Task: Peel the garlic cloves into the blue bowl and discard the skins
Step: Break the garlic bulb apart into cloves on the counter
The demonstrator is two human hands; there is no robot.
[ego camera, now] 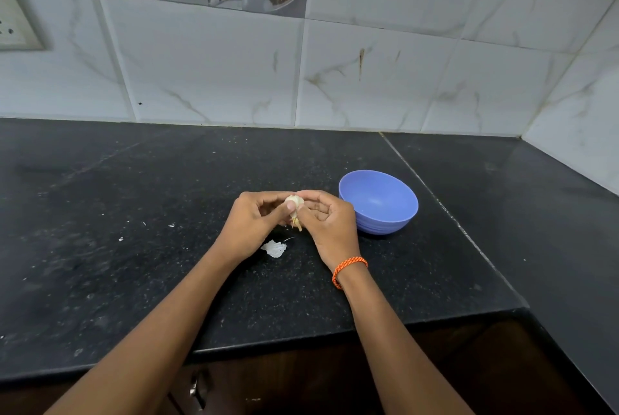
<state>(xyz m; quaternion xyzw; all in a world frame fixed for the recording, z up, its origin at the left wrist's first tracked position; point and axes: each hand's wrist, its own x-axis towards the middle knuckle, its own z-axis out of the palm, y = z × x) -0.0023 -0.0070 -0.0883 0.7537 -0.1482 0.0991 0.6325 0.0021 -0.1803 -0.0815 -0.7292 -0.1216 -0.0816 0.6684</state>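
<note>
Black counter (134, 264), pale half-peeled garlic clove (294, 203), skin dangling

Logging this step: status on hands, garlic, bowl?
Left hand and right hand both pinch garlic clove, peeling. Blue bowl empty, right of hands. Loose skin on countertop; nothing blocking.

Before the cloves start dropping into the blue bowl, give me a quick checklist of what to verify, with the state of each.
1. Garlic held by both hands, left hand and right hand: ok.
2. Garlic fully peeled: not ok, a strip of skin hangs below it.
3. Blue bowl upright and close beside the right hand: ok.
4. Bowl holds peeled cloves: not ok, the visible inside shows none.
5. Skins discarded: not ok, a loose skin and small flakes lie on the counter.
6. Bin for skins: cannot tell, none in view.
</note>
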